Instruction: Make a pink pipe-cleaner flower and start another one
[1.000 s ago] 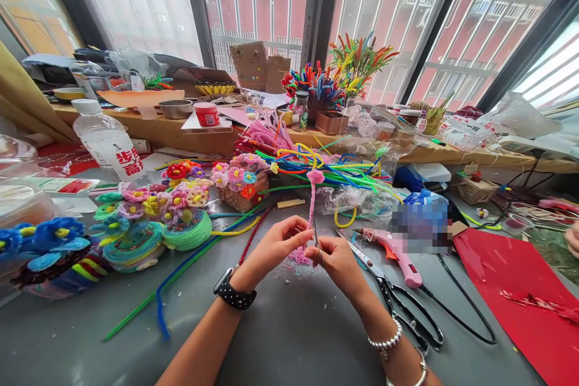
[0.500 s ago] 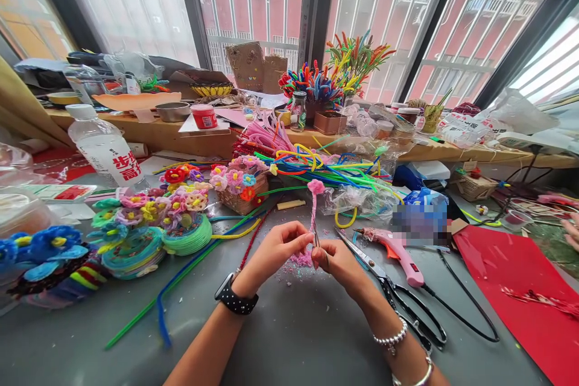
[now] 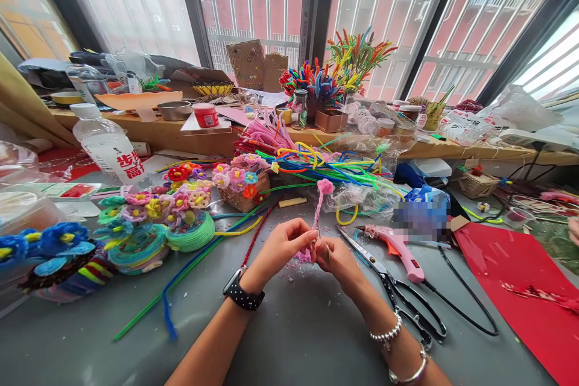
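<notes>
A pink pipe-cleaner flower (image 3: pixel 325 186) stands upright above my hands, its twisted stem running down between them. My left hand (image 3: pixel 292 243) is closed, pinching that stem low down between thumb and fingertips. Closed around a small pair of metal scissors (image 3: pixel 319 230) is my right hand (image 3: pixel 337 259), with thin blades pointing up beside the stem. Most of the scissors is hidden by my fingers. Under the hands lies a small heap of pink fluff clippings (image 3: pixel 302 255) on the grey table (image 3: pixel 289 338).
Large black-handled scissors (image 3: pixel 384 277) and a pink glue gun (image 3: pixel 402 259) with its cord lie to the right, near a red sheet (image 3: pixel 502 271). Pipe-cleaner flower pots (image 3: pixel 190 232) and a water bottle (image 3: pixel 108 148) stand left. Behind is a pipe-cleaner bundle (image 3: pixel 312 160). Another person's hand (image 3: pixel 574 230) shows at right.
The flower head has shifted slightly right and its stem leans more to the right. Both hands remain close together, the left a little farther right. The view has shifted slightly.
</notes>
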The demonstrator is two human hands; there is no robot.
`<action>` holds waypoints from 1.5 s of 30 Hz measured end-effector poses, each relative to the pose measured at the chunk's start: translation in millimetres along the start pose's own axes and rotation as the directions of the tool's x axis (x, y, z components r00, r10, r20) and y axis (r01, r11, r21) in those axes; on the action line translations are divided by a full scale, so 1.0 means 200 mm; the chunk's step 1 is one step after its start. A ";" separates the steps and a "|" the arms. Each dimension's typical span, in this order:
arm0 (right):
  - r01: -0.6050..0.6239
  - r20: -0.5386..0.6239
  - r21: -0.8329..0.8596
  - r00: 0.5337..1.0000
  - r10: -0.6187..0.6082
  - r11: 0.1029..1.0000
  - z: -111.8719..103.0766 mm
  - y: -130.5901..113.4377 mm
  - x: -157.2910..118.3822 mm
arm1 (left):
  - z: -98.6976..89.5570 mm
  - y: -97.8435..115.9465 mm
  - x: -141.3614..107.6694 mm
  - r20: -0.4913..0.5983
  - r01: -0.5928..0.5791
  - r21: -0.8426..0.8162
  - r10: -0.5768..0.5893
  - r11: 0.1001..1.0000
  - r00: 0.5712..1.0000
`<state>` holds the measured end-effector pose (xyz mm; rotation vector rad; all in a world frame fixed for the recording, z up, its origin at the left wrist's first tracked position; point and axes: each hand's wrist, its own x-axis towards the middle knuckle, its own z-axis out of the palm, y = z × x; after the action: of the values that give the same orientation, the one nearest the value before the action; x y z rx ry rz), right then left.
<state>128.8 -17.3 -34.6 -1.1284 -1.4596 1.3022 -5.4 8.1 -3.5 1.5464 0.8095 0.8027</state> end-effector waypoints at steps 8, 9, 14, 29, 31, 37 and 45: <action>0.008 -0.075 -0.066 0.997 -0.013 0.998 0.00 0.00 0.00 | -0.01 -0.01 0.01 -0.042 -0.029 0.072 0.032 0.997 0.999; 0.003 -0.093 -0.078 0.996 -0.011 0.997 0.01 0.00 0.00 | -0.01 -0.01 0.01 -0.046 -0.029 0.072 0.032 0.997 0.998; -0.011 -0.052 -0.043 0.999 0.008 0.999 0.01 0.00 0.00 | -0.01 -0.02 0.01 -0.029 -0.021 0.059 0.023 0.998 0.999; 0.023 -0.049 -0.032 0.998 -0.025 0.999 0.00 -0.01 -0.01 | -0.02 -0.02 0.00 0.005 -0.005 0.068 0.004 0.998 1.000; 0.015 -0.052 -0.040 0.998 -0.017 0.999 -0.01 -0.02 -0.01 | -0.02 -0.02 0.00 0.012 -0.003 0.073 0.002 0.997 1.000; 0.005 -0.133 -0.081 0.991 -0.016 0.997 0.00 -0.02 -0.01 | -0.01 -0.01 0.00 -0.019 -0.001 0.064 0.002 0.998 1.000; 0.027 -0.097 -0.069 0.995 -0.033 0.997 -0.01 -0.01 0.00 | -0.01 -0.02 0.00 0.022 0.004 0.067 -0.005 0.998 1.000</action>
<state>130.2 -17.9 -32.2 -1.1933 -1.4516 1.1677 -6.7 9.8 -7.1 1.6096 0.8306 0.7608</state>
